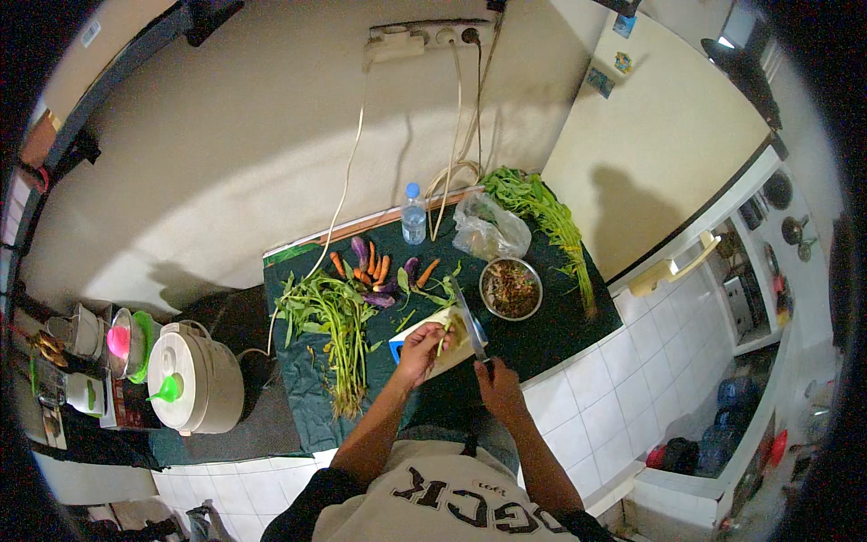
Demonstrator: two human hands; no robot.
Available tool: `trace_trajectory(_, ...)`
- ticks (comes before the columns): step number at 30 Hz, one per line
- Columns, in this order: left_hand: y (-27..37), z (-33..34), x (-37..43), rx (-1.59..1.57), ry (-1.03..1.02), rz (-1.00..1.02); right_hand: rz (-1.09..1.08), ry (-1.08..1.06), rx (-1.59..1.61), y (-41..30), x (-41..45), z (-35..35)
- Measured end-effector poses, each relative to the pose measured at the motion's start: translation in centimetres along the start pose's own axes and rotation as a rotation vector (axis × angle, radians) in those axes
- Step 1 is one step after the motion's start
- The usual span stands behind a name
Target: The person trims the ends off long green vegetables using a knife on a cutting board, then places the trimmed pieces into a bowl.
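My left hand (425, 351) pinches a short green vegetable stem (443, 337) over a pale cutting board (458, 344). My right hand (501, 389) is closed on the handle of a kitchen knife (472, 325), its long blade pointing away from me over the board's right part. Cut green pieces (405, 320) and a leafy sprig (437, 295) lie beyond the board. To the left is a bunch of rooted leafy greens (347, 352). Carrots (383, 269) and purple eggplants (360, 251) lie behind. A round metal bowl (511, 288) of mixed brownish bits stands to the right.
A water bottle (413, 215), a clear plastic bag (490, 227) and another bunch of greens (552, 220) stand or lie along the back of the dark-green covered table (542, 352). A rice cooker (196, 379) is at left, with cords (349, 169) hanging from a wall power strip (433, 37).
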State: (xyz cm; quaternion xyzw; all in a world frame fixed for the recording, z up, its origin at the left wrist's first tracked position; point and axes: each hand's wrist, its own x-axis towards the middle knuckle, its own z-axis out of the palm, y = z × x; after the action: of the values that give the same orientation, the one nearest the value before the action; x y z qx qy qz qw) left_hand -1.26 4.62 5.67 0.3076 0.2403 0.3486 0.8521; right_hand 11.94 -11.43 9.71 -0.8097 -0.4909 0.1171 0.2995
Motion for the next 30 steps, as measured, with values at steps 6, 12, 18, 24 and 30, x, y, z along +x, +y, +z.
trace_trajectory(6, 2.2, 4.1, -1.2, -0.099, -0.034, -0.153, 0.235, -0.172, 0.66, -7.4, 3.1, -8.3)
trace_trajectory(12, 4.2, 8.5, -1.3, -0.156, -0.12, -0.058, 0.19, -0.176, 0.837, -9.5, 4.6, -11.2)
trace_trajectory(18, 5.1, 10.0, -1.3, -0.118, -0.173, 0.054, 0.212, -0.256, 0.971, -10.2, 4.2, -12.4)
trace_trajectory(24, 5.2, 10.2, -1.8, -0.131, -0.228, 0.066, 0.158, -0.243, 0.989, -10.5, 4.0, -12.8)
trace_trajectory(30, 5.4, 10.5, -2.2, -0.151, -0.253, 0.07, 0.183, -0.23, 1.024, -11.5, 3.5, -13.3)
